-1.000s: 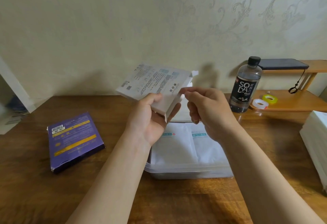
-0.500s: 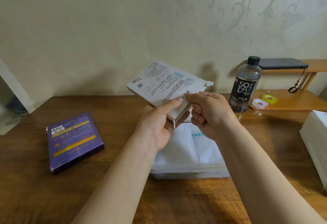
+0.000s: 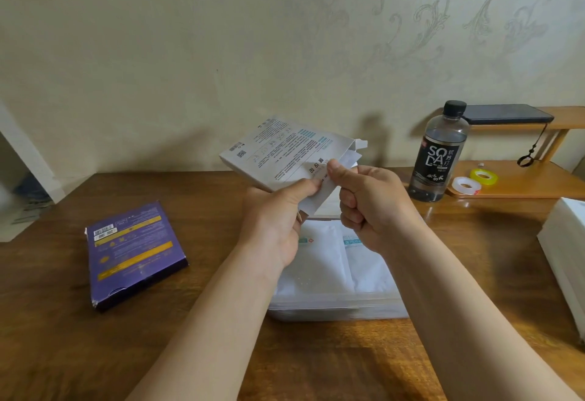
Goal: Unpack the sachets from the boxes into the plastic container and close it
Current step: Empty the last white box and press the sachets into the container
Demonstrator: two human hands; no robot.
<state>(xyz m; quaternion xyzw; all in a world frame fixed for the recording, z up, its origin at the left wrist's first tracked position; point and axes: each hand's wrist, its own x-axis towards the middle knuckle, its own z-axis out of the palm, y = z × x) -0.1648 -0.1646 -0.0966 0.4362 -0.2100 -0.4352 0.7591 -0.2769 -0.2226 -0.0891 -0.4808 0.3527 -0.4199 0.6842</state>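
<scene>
My left hand (image 3: 273,220) grips a flat white box (image 3: 278,153) printed with small text, held tilted above the clear plastic container (image 3: 335,310). The box's right end is open, its flap (image 3: 359,144) sticking out. My right hand (image 3: 368,201) pinches the box's open end between thumb and curled fingers; a white edge (image 3: 351,158) shows inside the opening. Several white sachets (image 3: 319,261) lie flat in the container under my hands. A purple box (image 3: 133,248) lies on the wooden table at the left.
A dark soda bottle (image 3: 438,153) stands at the back right beside a low wooden shelf (image 3: 538,179) with two tape rolls (image 3: 467,185) and a phone (image 3: 506,114) on top. A white box-like object (image 3: 566,251) sits at the right table edge.
The white box has shifted right and tilted up a little. My right hand has curled tighter on the open end, and the flap now stands open.
</scene>
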